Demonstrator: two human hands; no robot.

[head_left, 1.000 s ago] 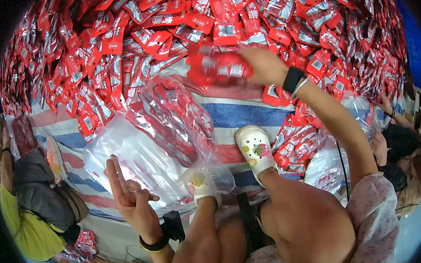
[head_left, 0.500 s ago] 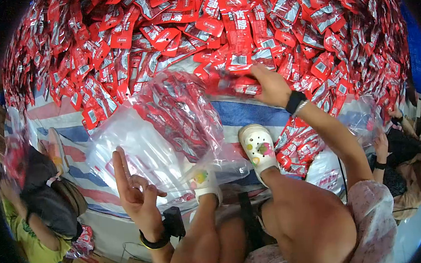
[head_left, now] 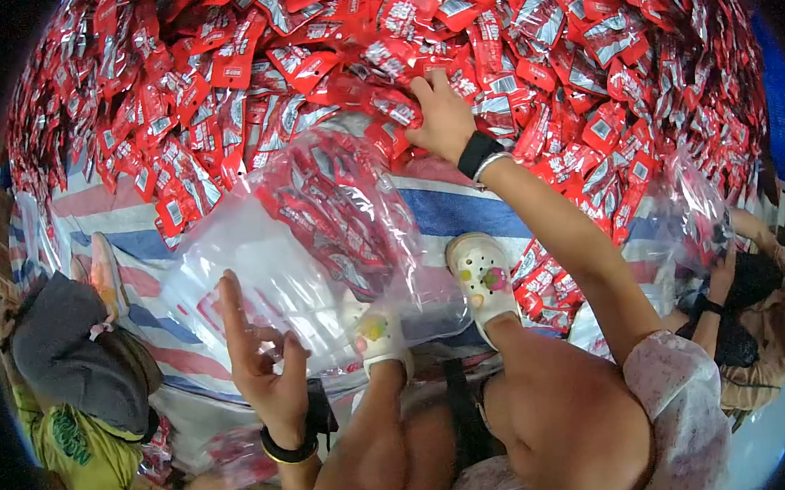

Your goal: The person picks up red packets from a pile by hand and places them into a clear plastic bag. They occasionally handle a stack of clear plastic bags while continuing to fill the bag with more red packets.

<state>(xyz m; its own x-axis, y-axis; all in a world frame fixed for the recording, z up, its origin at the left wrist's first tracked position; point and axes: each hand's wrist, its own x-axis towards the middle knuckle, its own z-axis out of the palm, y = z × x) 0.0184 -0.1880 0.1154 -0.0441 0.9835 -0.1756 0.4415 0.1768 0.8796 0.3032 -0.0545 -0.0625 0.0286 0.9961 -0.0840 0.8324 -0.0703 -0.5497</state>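
My left hand [head_left: 272, 376] is beside the near-left edge of a large clear plastic bag [head_left: 216, 266]. Its index finger points up over the film, the thumb stands apart, and the other fingers are loosely bent; nothing shows in its grasp. Several red packets [head_left: 336, 217] lie inside the bag at its far end. At the near edge of a big heap of red packets, my right hand [head_left: 446, 121] has thumb and fingers around the end of a red packet [head_left: 392, 106]. Loose packets lie just beyond its fingertips.
A striped sheet [head_left: 445, 209] lies beneath the bag and my white clogs [head_left: 483, 275]. More packets [head_left: 545, 284] lie right of my foot. At left sits a person in a yellow-green shirt [head_left: 89, 457]. At right, another person's hand [head_left: 722, 276] is at a clear bag [head_left: 690, 206].
My right hand has moved up and left into the heap's edge. My left hand has shifted slightly, its middle finger now bent. The person at left has swung an arm back with a bag of packets.
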